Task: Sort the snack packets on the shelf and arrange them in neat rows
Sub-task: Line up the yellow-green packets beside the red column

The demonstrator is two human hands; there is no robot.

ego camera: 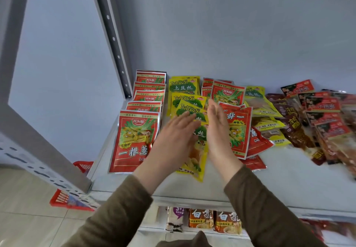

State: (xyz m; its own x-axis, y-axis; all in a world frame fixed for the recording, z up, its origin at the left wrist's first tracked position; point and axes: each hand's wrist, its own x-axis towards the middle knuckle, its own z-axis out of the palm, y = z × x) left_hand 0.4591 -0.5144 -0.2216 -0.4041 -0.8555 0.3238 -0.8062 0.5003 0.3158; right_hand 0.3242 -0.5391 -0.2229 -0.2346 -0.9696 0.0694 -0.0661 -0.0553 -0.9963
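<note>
We read the step in hand as squaring up the yellow row (187, 112) on the shelf (269, 179). The left hand (173, 137) lies flat over the front yellow packets, fingers (189, 117) straight and slightly spread; the right hand (216, 129) stands on edge just beside it, fingers pressed together, and neither pinches anything. The front yellow packet (196, 158) sits between the two hands, tilted, its lower corner nearer the shelf's front lip than the red row (143, 116) to the left, which already overlaps neatly front to back. To do this well, we would bring both palms in against the yellow packets' long edges together, so the stack slides as one and does not fan out. Foil is slick, so light downward pressure from the left hand should keep the top packets from riding up. We would keep the yellow row parallel to the red one. The red heap (237, 129) touching the right hand is still unsorted, some packets upside down; the dark pile (316, 123) at far right is likewise loose.
</note>
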